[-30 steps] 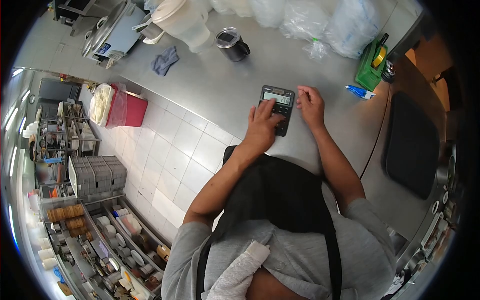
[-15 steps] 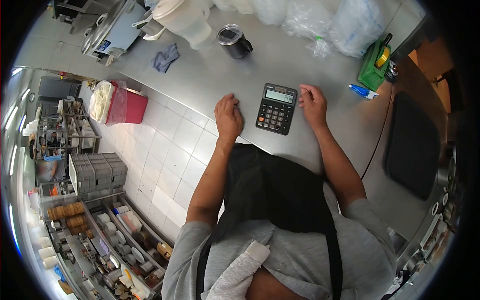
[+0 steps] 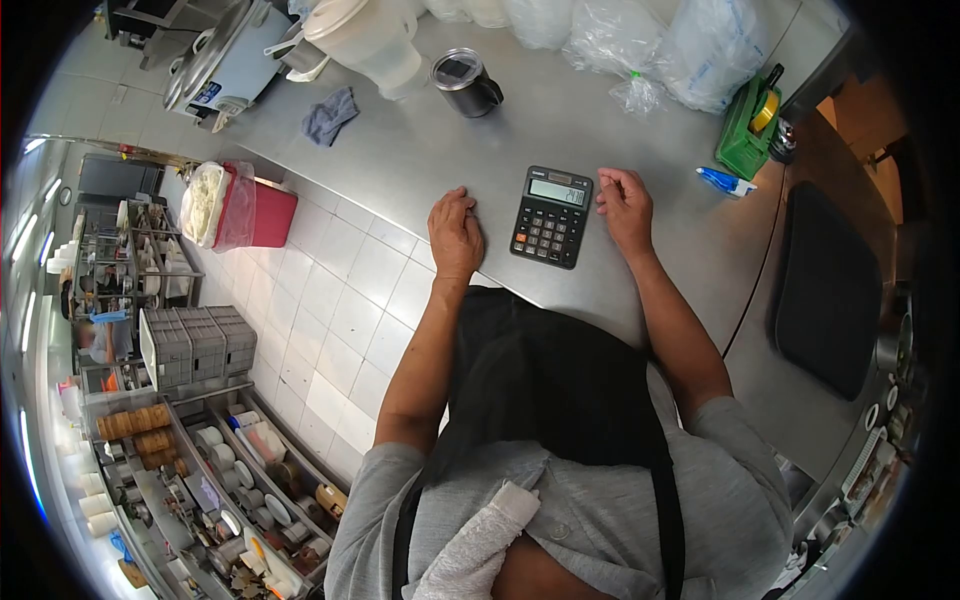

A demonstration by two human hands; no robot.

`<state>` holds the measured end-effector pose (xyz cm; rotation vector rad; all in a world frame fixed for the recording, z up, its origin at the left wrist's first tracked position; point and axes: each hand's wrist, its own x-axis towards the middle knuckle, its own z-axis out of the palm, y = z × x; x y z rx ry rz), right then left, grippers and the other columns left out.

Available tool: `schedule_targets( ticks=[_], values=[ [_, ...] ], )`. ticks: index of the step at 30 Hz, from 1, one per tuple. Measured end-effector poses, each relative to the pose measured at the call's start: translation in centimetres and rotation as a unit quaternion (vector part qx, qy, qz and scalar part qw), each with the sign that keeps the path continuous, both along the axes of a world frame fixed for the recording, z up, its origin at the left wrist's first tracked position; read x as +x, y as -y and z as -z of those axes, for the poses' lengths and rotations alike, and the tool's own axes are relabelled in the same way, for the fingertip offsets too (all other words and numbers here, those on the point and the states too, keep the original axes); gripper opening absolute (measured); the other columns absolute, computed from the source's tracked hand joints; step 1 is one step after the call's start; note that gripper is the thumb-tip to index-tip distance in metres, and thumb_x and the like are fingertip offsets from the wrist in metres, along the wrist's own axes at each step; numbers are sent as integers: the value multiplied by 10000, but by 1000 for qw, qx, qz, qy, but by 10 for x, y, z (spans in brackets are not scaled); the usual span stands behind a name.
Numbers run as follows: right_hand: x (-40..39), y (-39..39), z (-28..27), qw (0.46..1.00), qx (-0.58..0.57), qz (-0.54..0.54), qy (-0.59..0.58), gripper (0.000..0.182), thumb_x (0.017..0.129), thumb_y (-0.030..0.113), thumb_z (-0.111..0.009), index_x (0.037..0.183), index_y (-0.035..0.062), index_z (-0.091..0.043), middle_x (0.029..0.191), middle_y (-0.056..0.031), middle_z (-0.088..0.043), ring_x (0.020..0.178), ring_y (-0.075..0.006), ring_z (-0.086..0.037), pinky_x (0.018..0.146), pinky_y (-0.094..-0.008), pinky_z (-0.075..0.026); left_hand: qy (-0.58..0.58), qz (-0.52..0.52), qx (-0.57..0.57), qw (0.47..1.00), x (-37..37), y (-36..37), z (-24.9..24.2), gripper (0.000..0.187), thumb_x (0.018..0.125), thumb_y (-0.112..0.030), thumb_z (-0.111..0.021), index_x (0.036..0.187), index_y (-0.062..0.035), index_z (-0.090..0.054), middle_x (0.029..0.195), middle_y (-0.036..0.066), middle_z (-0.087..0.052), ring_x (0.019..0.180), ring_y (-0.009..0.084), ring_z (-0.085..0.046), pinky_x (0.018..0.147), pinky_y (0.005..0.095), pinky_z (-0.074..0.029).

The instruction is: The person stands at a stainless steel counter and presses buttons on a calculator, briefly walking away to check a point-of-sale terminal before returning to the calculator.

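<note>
On the steel counter [image 3: 420, 160], both empty hands rest loosely curled, left hand [image 3: 455, 237] and right hand [image 3: 626, 208] flanking the calculator [image 3: 551, 216].

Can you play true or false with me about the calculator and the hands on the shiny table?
1. The calculator lies between the two hands. True.
2. The left hand is pressing the calculator's keys. False: it rests flat on the counter, apart from the calculator.
3. The right hand holds the blue thing. False: it holds nothing; the blue thing lies farther off.
4. A dark mug stands on the counter. True.
5. The tape dispenser is red. False: it is green.
</note>
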<state>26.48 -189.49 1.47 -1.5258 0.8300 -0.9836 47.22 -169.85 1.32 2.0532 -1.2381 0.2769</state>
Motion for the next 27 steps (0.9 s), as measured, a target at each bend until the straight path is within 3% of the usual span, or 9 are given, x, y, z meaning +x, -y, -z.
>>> schedule_targets(
  ticks=[27],
  values=[
    [0,1,3,1000,-13,-1,3,140,977,110,-621,1057,30,-703,960,-36,-633,696,-102,-653,563,-241,-560,-7,-1,-6,1000,0,0,0,234,822,25,-551,1028,-26,-650,1233,163,-657,1197,379,-573,1066,480,-400]
  ],
)
